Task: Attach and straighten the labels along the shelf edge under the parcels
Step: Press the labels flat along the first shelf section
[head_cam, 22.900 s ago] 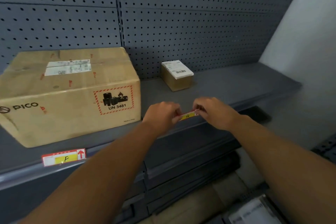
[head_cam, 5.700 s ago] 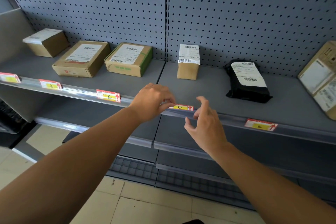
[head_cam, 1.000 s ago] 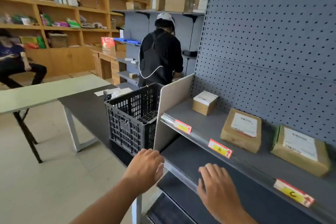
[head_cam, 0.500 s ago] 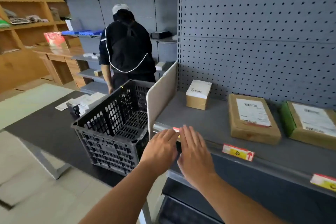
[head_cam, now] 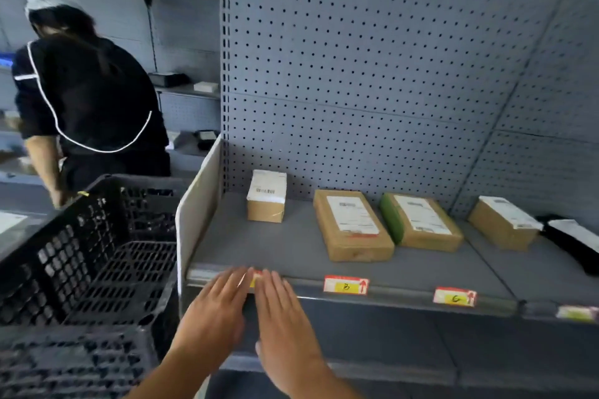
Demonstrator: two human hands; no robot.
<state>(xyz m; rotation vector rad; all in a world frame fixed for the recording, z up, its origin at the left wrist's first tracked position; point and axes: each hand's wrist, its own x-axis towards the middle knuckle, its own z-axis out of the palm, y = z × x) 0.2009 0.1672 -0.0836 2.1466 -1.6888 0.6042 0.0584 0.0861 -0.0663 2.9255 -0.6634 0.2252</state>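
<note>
Shelf edge (head_cam: 405, 293), far-left label (head_cam: 256, 278): both hands flat, fingers released, left hand (head_cam: 214, 314) and right hand (head_cam: 285, 321) flanking it. Press evenly, keep lvl w/ B label (head_cam: 346, 285).

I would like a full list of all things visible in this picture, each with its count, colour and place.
shelf: one, grey, centre to right
pegboard: grey, behind the shelf
end panel: one, pale, at the shelf's left end
boxes: four, brown with white slips, in a row on the shelf
black bag: one, far right on the shelf
labels: four visible, red and yellow, on the shelf edge; B and a third one readable, the leftmost mostly hidden by the fingers, the rightmost blurred
crate: one, black, left of the shelf
other person: one, black top, pale cap, back turned, far left
left hand: open, fingertips at the leftmost label
right hand: open, flat, beside the left one
</note>
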